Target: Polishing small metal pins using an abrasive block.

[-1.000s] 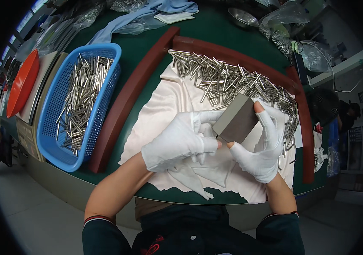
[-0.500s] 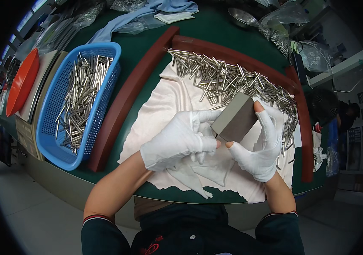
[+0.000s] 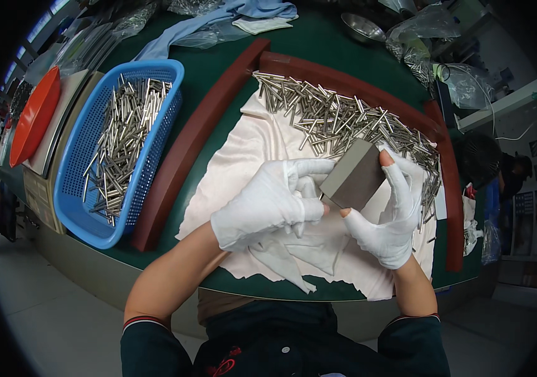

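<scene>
A grey rectangular block (image 3: 355, 174) is held tilted over the pale cloth (image 3: 218, 182), darker on its right face. My right hand (image 3: 391, 217), in a white glove with bare thumb and index fingertips, grips it, index finger at its upper right corner and thumb by its lower edge. Against the block's left side, my left hand (image 3: 268, 201) has its gloved fingers curled in a pinch. A shiny sliver, seemingly the end of a metal pin (image 3: 322, 196), shows between its thumb and fingers; the rest is hidden. Beyond both hands lies a heap of metal pins (image 3: 331, 116).
Reddish-brown bars (image 3: 199, 144) frame the cloth on the green table (image 3: 212, 72). At left stands a blue basket (image 3: 70, 182) of pins, with an orange-red tray (image 3: 36, 119) farther left. A metal bowl (image 3: 363, 28) and plastic bags (image 3: 429, 25) sit far right.
The block and both hands have shifted very slightly right in the view, as has the table around them. Both hands keep the same hold.
</scene>
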Available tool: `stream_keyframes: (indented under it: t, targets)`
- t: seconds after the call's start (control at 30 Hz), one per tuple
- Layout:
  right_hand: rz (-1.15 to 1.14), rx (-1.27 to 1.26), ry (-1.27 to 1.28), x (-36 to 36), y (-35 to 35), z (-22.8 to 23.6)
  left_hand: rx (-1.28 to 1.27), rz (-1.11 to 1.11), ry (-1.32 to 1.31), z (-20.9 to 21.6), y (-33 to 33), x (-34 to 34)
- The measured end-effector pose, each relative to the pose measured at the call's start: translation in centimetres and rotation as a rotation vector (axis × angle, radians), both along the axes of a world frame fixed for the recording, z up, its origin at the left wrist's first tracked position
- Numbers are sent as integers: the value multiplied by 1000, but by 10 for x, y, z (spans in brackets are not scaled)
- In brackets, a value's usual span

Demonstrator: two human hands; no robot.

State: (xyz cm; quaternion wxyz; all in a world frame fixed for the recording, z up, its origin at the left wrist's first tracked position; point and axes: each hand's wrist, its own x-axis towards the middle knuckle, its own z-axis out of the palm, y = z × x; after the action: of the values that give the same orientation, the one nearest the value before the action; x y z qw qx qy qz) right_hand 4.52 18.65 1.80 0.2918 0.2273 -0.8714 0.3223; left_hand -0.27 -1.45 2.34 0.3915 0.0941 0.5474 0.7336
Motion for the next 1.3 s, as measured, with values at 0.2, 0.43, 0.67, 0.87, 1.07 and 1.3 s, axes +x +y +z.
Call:
stream_keyframes:
  t: [0.2,0.43,0.67,0.87,1.07,1.3]
  targets:
    - [1,-6,43,0,1,1,-24,-26,-26,3,-2,-1]
    - [11,21,40,-2,-2,2,-22,-25,-55,2,-1,0]
    - [25,-76,-12,0,-1,-6,-91,-72,-70,10,5,1]
    - [35,-65,-15,1,-6,-4,-68,-75,-104,6,8,5]
    - [11,-19,16,2,1,-7,102,22,-71,0,7,5]
    - [-8,7,-18,5,5,-9,-8,-35,-43,6,4,2]
